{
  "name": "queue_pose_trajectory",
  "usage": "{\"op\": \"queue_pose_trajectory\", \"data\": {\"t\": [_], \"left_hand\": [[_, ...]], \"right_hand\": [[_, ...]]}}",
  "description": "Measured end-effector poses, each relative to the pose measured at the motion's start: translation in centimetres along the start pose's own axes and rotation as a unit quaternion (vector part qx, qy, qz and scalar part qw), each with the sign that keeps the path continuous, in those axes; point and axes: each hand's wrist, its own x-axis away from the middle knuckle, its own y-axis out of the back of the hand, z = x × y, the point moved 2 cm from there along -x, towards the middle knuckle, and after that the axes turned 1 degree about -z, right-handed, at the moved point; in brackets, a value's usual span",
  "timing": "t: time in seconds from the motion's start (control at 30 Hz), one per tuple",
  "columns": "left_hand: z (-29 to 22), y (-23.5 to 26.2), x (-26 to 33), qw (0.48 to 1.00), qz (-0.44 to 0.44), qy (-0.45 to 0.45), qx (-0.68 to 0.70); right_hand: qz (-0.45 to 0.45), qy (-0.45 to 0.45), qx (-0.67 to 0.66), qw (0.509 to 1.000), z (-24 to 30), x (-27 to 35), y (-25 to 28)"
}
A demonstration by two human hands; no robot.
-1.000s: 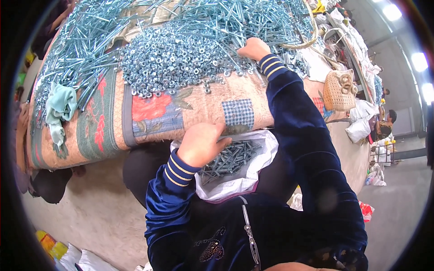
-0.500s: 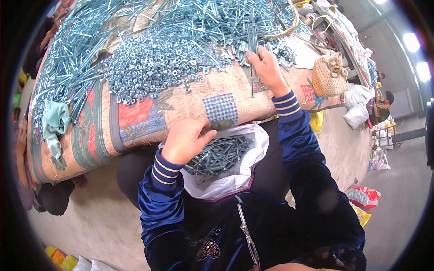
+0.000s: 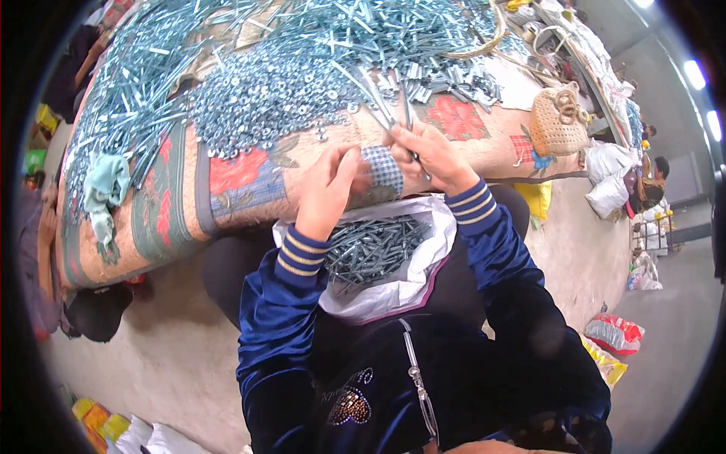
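My right hand (image 3: 432, 157) is closed on a few long silver bolts (image 3: 378, 102) that stick up and to the left over the table edge. Just to its left my left hand (image 3: 329, 185) is raised, its fingertips close to the right hand; whether it holds anything is hidden. Below both hands, a white bag (image 3: 404, 291) lies open on my lap with many bolts (image 3: 374, 246) inside. Beyond the hands a heap of small nuts (image 3: 265, 98) covers a table draped in a patterned cloth (image 3: 242, 178).
Long bolts (image 3: 128, 98) are piled across the table's left and far side. A teal rag (image 3: 106, 189) hangs at the left edge and a woven basket (image 3: 558, 121) sits at the right. Sacks and a red packet (image 3: 614, 333) lie on the floor to the right.
My right hand came back from the heap to the table edge holding bolts. My left hand rose from the bag's rim to meet it.
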Motion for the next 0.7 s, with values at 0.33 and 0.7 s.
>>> {"op": "queue_pose_trajectory", "data": {"t": [0.33, 0.7], "left_hand": [[-0.1, 1.1, -0.8, 0.963, -0.077, -0.036, 0.256], [0.2, 1.8, -0.2, 0.852, 0.121, 0.202, 0.467]], "right_hand": [[-0.105, 0.277, 0.324, 0.898, -1.7, 0.1, -4.8], [0.077, 0.413, 0.586, 0.693, 5.2, -1.8, -6.3]]}}
